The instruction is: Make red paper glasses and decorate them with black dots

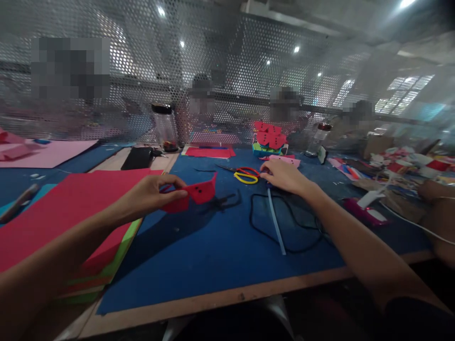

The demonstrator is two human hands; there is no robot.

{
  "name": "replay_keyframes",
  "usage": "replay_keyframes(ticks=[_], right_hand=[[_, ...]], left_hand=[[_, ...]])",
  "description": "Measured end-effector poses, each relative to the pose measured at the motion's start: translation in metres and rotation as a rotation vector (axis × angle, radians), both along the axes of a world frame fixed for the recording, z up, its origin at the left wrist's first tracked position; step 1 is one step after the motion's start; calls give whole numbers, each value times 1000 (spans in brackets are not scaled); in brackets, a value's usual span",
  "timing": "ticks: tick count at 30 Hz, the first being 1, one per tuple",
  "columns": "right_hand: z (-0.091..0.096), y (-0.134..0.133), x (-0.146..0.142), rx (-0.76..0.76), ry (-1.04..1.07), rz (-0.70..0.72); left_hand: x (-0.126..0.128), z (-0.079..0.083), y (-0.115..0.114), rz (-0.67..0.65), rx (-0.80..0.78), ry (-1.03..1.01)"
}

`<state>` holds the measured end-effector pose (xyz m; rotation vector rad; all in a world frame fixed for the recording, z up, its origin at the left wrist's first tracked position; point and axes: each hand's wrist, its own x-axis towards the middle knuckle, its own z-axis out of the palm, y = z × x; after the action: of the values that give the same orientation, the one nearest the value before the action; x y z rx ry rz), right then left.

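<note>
Between the thumb and fingers of my left hand (165, 189) is a red paper cutout (201, 191) with black dots, raised above the blue mat. My right hand (284, 175) curls over what looks like a glue gun, whose body is mostly hidden beneath it. A translucent glue stick (275, 220) juts out from under that hand toward me, and a black cord (251, 215) loops around it on the mat. Just left of my right fingers lie scissors (246, 176) with red and yellow handles. Behind that hand is a pink dotted paper piece (289, 161).
Red sheets (81, 199) are stacked with other colours at left, beside a black phone-like object (137, 158). Red dotted cutouts (270, 135) stand in a small box at the back. Glass bottles (164, 128) stand by the perforated screen (231, 61). Another person's arm (441, 208) rests at right.
</note>
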<state>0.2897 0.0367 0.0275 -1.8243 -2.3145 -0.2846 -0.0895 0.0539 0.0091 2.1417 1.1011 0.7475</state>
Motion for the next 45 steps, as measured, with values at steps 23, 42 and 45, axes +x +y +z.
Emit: replay_keyframes(ticks=[23,42,45], right_hand=[[-30,5,-65,-122,105,497],[-34,21,-86,-198,77,599],[-34,22,-87,-185,76,594]], left_hand=[[-13,-26,34,262,223,-52],[4,-29,21,160,632,9],[14,-30,9,60,611,15]])
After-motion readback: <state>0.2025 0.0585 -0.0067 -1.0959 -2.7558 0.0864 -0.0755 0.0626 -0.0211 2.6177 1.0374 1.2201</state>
